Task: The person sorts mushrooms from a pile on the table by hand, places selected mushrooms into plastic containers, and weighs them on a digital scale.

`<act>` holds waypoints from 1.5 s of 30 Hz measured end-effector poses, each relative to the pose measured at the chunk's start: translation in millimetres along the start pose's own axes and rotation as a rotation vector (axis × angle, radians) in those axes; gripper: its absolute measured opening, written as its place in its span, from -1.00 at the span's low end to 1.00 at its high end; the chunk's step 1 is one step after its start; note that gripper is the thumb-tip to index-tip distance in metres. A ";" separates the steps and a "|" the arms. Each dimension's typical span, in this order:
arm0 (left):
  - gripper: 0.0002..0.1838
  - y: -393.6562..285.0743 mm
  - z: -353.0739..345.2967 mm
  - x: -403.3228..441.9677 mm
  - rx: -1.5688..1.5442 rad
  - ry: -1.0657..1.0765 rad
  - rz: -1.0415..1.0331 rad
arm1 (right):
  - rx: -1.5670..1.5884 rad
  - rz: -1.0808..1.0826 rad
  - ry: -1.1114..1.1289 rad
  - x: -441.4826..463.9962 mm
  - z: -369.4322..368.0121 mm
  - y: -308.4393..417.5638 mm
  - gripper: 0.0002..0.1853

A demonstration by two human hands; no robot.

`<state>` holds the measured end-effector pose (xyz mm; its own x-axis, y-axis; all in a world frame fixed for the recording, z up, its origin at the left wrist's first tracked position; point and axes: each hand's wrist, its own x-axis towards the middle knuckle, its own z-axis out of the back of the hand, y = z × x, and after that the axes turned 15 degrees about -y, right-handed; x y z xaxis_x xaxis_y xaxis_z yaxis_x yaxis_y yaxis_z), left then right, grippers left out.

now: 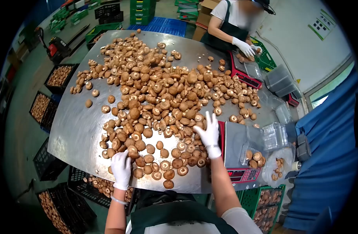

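Note:
A large heap of brown shiitake mushrooms [163, 91] covers much of the metal table [75, 123]. My left hand [121, 168], in a white glove, rests at the heap's near left edge, its fingers against several mushrooms and none visibly gripped. My right hand [209, 134], also gloved, reaches to the heap's right side with fingers spread and nothing held. Beside it stands a red scale [241, 174] with a metal plate. On that plate a clear plastic tray [245, 155] holds several mushrooms.
Stacked clear trays [275, 135] and a plastic bag with mushroom pieces [278, 168] lie at the right. Black crates [62, 77] of mushrooms line the floor at left. A co-worker's gloved hands [244, 47] work beside another red scale [246, 79]. A blue curtain [323, 156] hangs at right.

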<state>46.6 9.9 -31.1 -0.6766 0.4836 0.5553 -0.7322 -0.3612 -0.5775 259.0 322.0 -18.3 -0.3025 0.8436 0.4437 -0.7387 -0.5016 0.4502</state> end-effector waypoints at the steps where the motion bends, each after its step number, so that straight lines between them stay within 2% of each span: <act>1: -0.68 15.3 2.2 -10.2 -0.007 -0.033 0.049 | -0.002 -0.110 0.023 10.6 -4.3 -14.9 -0.01; 2: -0.68 22.7 9.0 -14.0 -0.002 -0.014 0.083 | -0.024 -0.152 0.050 15.7 -17.6 -36.1 0.00; 3: -0.61 25.7 16.6 -18.6 0.008 0.005 0.113 | 0.133 -0.195 -0.013 9.2 -55.6 -74.3 -0.05; 5: -0.52 29.4 24.7 -24.0 0.022 0.038 0.125 | 0.302 -0.253 0.190 17.5 -61.1 -79.1 -0.07; 7: -0.40 29.6 24.9 -26.6 0.014 0.133 0.128 | 0.080 -0.225 0.260 9.9 -44.8 -33.7 -0.06; 9: -0.39 31.8 15.8 -31.4 0.100 0.193 0.058 | 0.145 -0.257 0.335 3.3 -39.6 -2.7 -0.06; 11: -0.40 40.9 9.8 -31.6 0.129 0.200 0.021 | 0.081 -0.126 0.446 -6.4 -52.5 22.2 -0.08; 13: -0.40 41.5 6.3 -24.7 0.149 0.146 0.050 | 0.359 -0.085 0.120 -39.7 -69.5 60.0 -0.13; 16: -0.41 49.1 3.5 -23.0 0.140 0.145 0.037 | 0.300 -0.070 0.148 -60.3 -60.1 96.0 -0.14; 19: -0.43 50.6 6.2 -22.1 0.095 0.173 0.041 | 0.046 0.040 0.362 -75.3 -36.2 133.2 -0.04; 21: -0.43 52.2 11.9 -22.9 0.061 0.206 0.051 | 0.352 0.066 0.359 -86.7 -4.7 134.9 -0.01; 23: -0.40 45.3 25.3 -23.8 0.036 0.216 0.059 | 0.408 0.050 0.281 -91.6 32.8 120.8 -0.02; 25: -0.35 37.5 38.8 -29.5 0.069 0.293 -0.008 | 0.291 -0.039 0.216 -105.6 54.4 84.1 -0.03; 27: -0.21 41.1 42.7 -45.5 0.084 0.375 -0.089 | 0.154 -0.002 0.229 -129.4 70.4 47.2 0.03; 29: -0.10 44.4 37.1 -63.5 0.095 0.439 -0.159 | -0.025 0.254 0.305 -161.9 71.1 18.3 0.05; 30: -0.02 44.8 32.4 -70.9 0.072 0.460 -0.146 | -0.183 0.338 0.491 -170.3 71.3 22.4 0.01; 31: 0.03 39.1 28.8 -73.2 0.130 0.417 -0.200 | -0.177 0.434 0.541 -185.0 60.5 23.8 -0.07; 33: 0.06 30.7 20.9 -65.7 0.160 0.436 -0.114 | 0.096 0.454 0.436 -197.0 32.9 28.7 -0.06; 35: 0.10 27.6 15.1 -53.2 0.205 0.380 -0.072 | -0.087 0.632 0.443 -202.5 2.6 51.8 -0.23; 36: 0.11 33.5 10.9 -54.3 0.266 0.363 -0.119 | -0.023 0.625 0.320 -203.1 -10.3 53.1 -0.35; 37: 0.11 35.0 8.2 -52.0 0.278 0.362 -0.115 | -0.011 0.629 0.323 -191.3 -9.1 63.4 -0.35; 39: 0.12 37.2 2.9 -45.1 0.243 0.271 -0.059 | 0.181 0.566 0.454 -171.5 -5.8 81.0 -0.17; 40: 0.13 36.6 0.1 -40.0 0.276 0.261 -0.058 | -0.007 0.753 0.368 -166.2 -19.2 90.6 -0.11; 41: 0.11 34.3 -2.8 -34.6 0.316 0.250 -0.064 | 0.079 0.703 0.499 -163.4 -26.1 98.7 -0.11; 43: 0.08 43.5 -12.4 -29.1 0.273 0.141 0.016 | 0.044 0.717 0.615 -155.6 -48.0 123.6 -0.08; 45: 0.04 53.6 -11.9 -15.9 0.331 0.076 0.102 | 0.115 0.679 0.648 -151.9 -66.5 141.7 -0.06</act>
<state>19.1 -7.7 -78.0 -0.7488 0.4850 0.4518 -0.6554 -0.6433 -0.3957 160.2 135.5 -73.4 -0.9474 0.2890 0.1374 -0.2281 -0.9112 0.3431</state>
